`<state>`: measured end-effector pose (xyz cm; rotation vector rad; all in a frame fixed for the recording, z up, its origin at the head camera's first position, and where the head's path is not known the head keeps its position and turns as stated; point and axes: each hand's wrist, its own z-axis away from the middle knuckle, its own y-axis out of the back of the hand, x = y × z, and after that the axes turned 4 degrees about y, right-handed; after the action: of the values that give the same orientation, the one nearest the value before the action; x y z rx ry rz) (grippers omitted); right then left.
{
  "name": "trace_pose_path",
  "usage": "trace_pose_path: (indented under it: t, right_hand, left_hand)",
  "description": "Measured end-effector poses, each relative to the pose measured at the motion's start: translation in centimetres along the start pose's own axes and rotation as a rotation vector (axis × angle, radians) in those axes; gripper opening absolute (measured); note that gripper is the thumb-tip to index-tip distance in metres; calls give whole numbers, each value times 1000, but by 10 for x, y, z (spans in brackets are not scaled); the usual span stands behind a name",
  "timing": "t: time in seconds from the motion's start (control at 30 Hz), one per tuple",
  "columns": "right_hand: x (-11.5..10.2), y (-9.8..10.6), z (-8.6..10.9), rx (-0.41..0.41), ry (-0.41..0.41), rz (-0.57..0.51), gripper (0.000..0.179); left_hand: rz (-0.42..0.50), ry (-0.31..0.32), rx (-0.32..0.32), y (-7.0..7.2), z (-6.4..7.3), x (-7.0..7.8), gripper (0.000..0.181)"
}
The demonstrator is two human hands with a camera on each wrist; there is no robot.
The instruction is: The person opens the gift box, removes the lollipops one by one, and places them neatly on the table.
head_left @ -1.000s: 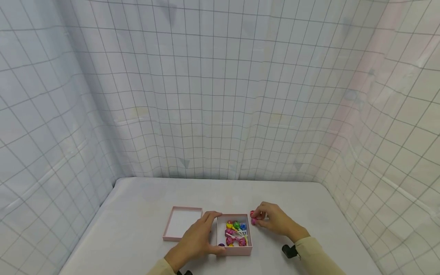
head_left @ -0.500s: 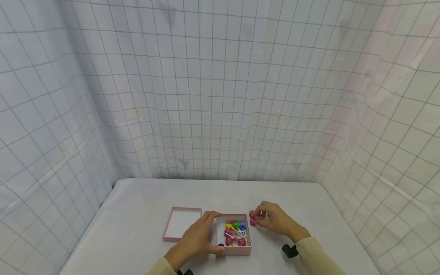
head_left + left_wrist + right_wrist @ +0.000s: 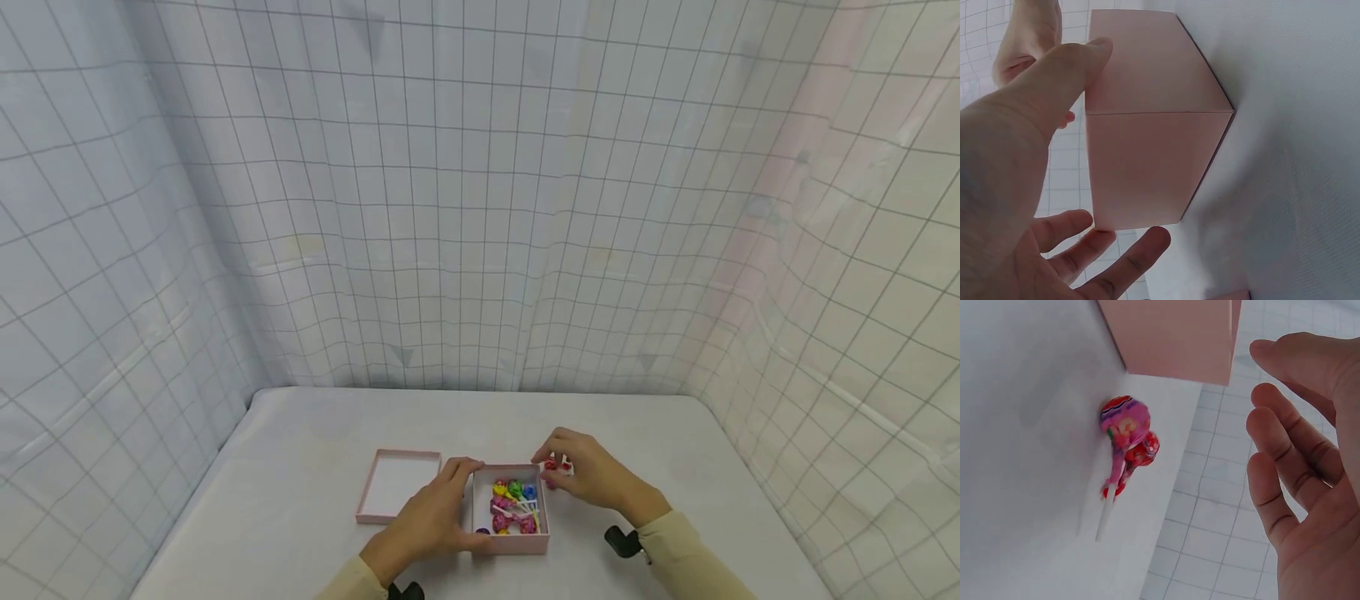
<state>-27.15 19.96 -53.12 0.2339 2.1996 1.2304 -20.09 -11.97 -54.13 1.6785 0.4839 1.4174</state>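
A pale pink box stands on the table with several wrapped lollipops inside, in yellow, green, blue and pink. My left hand holds the box from its left side. In the left wrist view, the thumb lies on one wall of the box and the fingertips reach the opposite side. Over the box's right edge hovers my right hand, fingers gently bent and holding nothing. Below it in the right wrist view, a pink lollipop and a red lollipop lie on the table beside the box.
The pink-rimmed lid, white inside, lies to the left of the box, partly behind my left hand. A white cloth covers the table. White gridded curtains enclose the back and both sides.
My right hand has moved slightly left and up, its fingertips now at the box's right edge. Its fingers were close together at the pink lollipop earlier. The left hand stays at the box.
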Motion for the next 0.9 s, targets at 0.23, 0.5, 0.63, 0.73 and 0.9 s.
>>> trace_pose_path:
  t: [0.23,0.5,0.63,0.73,0.9]
  right_hand:
    - [-19,-3,-19,-110,4,15,22]
    - [-39,-9,-38,-336,-73,8,25]
    - [-45,-12,-46,-408,-80,24,28]
    - [-48,-14,-53,-453,-83,29,29]
    - [-49,-18,-61,-524,-94,35,25]
  left_hand:
    - [-19,-17,14,-2,-2,-4,118]
    - [20,-37,12,2,1,-3,115]
    - [20,-36,10,3,2,-4,114]
    - [26,-41,10,4,1,-3,114]
    - [27,-59,17,3,1,-3,114]
